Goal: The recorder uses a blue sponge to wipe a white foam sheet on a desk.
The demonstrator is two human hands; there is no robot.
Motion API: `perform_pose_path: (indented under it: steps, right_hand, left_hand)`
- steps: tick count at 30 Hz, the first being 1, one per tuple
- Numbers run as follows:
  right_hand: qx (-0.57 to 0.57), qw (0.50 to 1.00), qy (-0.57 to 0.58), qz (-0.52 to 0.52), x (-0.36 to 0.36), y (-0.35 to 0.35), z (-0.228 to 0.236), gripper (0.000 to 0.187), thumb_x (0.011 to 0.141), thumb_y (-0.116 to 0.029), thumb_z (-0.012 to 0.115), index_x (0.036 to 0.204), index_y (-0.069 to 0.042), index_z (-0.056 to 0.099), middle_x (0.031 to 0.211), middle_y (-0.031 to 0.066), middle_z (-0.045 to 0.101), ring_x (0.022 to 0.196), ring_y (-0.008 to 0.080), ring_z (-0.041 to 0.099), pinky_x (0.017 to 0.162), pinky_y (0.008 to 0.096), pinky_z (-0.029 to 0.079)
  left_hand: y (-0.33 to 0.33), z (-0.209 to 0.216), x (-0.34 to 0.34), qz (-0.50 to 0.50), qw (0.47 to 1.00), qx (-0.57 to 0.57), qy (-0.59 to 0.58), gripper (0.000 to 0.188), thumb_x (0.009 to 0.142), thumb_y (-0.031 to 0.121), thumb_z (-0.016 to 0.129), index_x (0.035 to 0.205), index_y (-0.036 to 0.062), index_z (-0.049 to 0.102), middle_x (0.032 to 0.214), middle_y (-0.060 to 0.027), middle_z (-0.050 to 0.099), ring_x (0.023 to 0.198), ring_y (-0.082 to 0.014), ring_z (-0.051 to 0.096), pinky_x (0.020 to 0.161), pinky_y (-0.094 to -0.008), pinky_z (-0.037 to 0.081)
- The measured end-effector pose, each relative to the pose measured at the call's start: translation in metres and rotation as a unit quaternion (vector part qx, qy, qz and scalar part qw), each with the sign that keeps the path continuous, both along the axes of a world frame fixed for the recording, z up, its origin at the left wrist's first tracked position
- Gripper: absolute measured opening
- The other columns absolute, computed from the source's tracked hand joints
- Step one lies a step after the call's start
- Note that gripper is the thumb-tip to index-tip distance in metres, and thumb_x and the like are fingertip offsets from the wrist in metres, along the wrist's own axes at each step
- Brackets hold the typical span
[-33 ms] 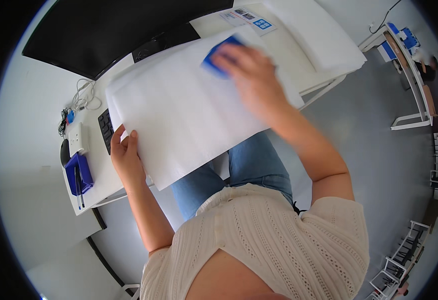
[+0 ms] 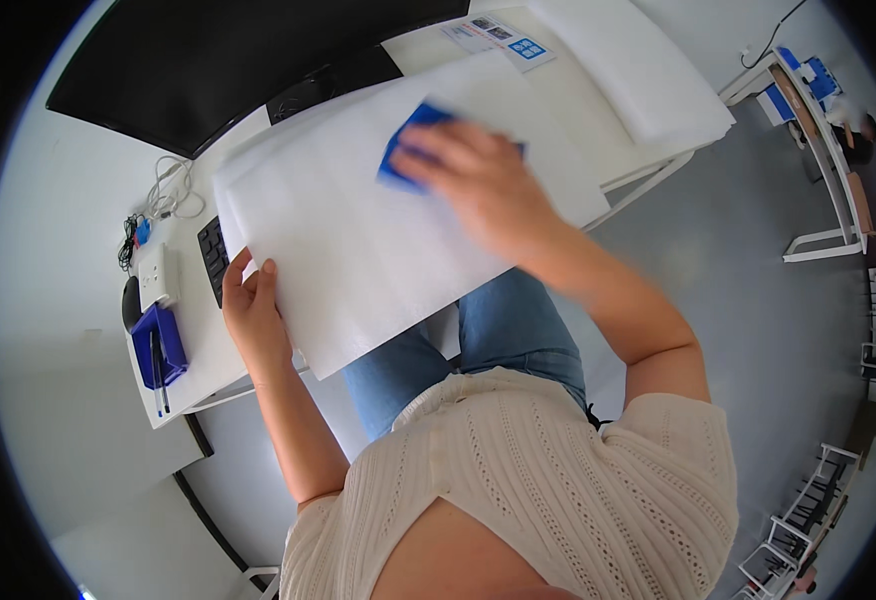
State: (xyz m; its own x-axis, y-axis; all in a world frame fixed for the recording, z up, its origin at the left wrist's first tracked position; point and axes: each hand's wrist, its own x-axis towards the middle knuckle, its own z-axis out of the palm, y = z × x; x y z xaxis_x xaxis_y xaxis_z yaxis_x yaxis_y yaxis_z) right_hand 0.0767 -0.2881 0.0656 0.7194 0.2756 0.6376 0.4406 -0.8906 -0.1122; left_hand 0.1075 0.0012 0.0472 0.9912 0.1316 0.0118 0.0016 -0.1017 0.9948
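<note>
A stack of thin white sheets (image 2: 358, 230) lies on the desk, its near edge reaching over my lap. My left hand (image 2: 251, 300) grips the left edge of the sheets, thumb on top. On the upper middle of the top sheet, my right hand (image 2: 483, 175) holds a flat, straight-edged blue piece (image 2: 408, 140) under its fingers. Motion blurs that hand and the piece; I cannot tell whether it is a cloth or a sponge. A bit of the blue shows past the knuckles too.
A black monitor (image 2: 228, 60) stands behind the sheets. Left of them are a keyboard (image 2: 212, 255), coiled cables (image 2: 170, 190), a white power strip (image 2: 158, 275) and a blue tray (image 2: 165, 335) with pens. A printed card (image 2: 498, 40) and a white roll (image 2: 638, 70) lie at the far right.
My right hand has slid left and slightly nearer over the top sheet, carrying the blue piece. My left hand stays in place.
</note>
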Motion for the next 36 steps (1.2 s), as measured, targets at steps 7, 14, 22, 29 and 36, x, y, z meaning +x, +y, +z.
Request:
perform_pose_path:
  steps: [7, 14, 22, 29, 36]
  right_hand:
    - [-0.025, 0.99, 0.077, -0.115, -0.005, -0.029, -0.004, 0.042, 0.082, -0.003, 0.05, 0.12, -0.016, 0.063, 0.132, 0.0025, 0.053, 0.119, 0.0247, 0.049, 0.094, 0.0425, 0.042]
    - [0.105, 0.948, 0.094, -0.286, -0.031, -0.148, -0.046, 0.04, 0.085, 0.005, 0.048, 0.123, -0.005, 0.06, 0.121, 0.0134, 0.06, 0.108, 0.0343, 0.057, 0.094, 0.0385, 0.046]
    - [0.429, 0.856, 0.186, -0.219, -0.042, -0.108, -0.017, 0.039, 0.093, -0.001, 0.048, 0.131, -0.004, 0.054, 0.128, 0.0128, 0.058, 0.116, 0.022, 0.055, 0.098, 0.0297, 0.042]
    - [0.633, 0.729, 0.229, -0.123, -0.004, -0.056, -0.023, 0.042, 0.094, -0.009, 0.051, 0.135, 0.0, 0.049, 0.13, 0.0121, 0.056, 0.116, 0.0194, 0.054, 0.101, 0.0285, 0.039]
    - [0.465, 0.844, 0.227, -0.144, 0.045, -0.062, -0.01, 0.046, 0.093, -0.014, 0.054, 0.136, -0.001, 0.046, 0.131, 0.0184, 0.054, 0.117, 0.0282, 0.055, 0.101, 0.0328, 0.04]
  left_hand:
    - [-0.001, 0.003, -0.001, -0.007, 0.999, -0.034, 0.013, 0.038, 0.091, 0.006, 0.061, 0.124, -0.0074, 0.047, 0.086, -0.0146, 0.069, 0.072, -0.0121, 0.064, 0.062, -0.021, 0.049]
    - [0.002, 0.013, 0.007, -0.009, 0.996, -0.092, 0.008, 0.038, 0.091, 0.005, 0.059, 0.125, -0.0069, 0.047, 0.086, -0.0119, 0.069, 0.073, -0.0121, 0.063, 0.064, -0.0234, 0.05]
    - [0.045, 0.045, 0.054, -0.009, 1.0, 0.002, 0.017, 0.038, 0.089, 0.007, 0.063, 0.125, -0.0021, 0.056, 0.09, -0.0068, 0.066, 0.078, -0.0095, 0.061, 0.068, -0.0221, 0.049]
    - [0.042, -0.001, 0.058, 0.015, 0.979, 0.205, -0.013, 0.038, 0.091, 0.012, 0.061, 0.125, -0.0025, 0.057, 0.104, -0.0076, 0.064, 0.089, -0.0126, 0.06, 0.078, -0.0244, 0.046]
    - [0.04, -0.003, 0.049, 0.049, 0.998, 0.011, -0.034, 0.038, 0.093, 0.012, 0.057, 0.127, -0.0045, 0.053, 0.116, -0.0139, 0.062, 0.101, -0.0185, 0.059, 0.087, -0.0289, 0.046]
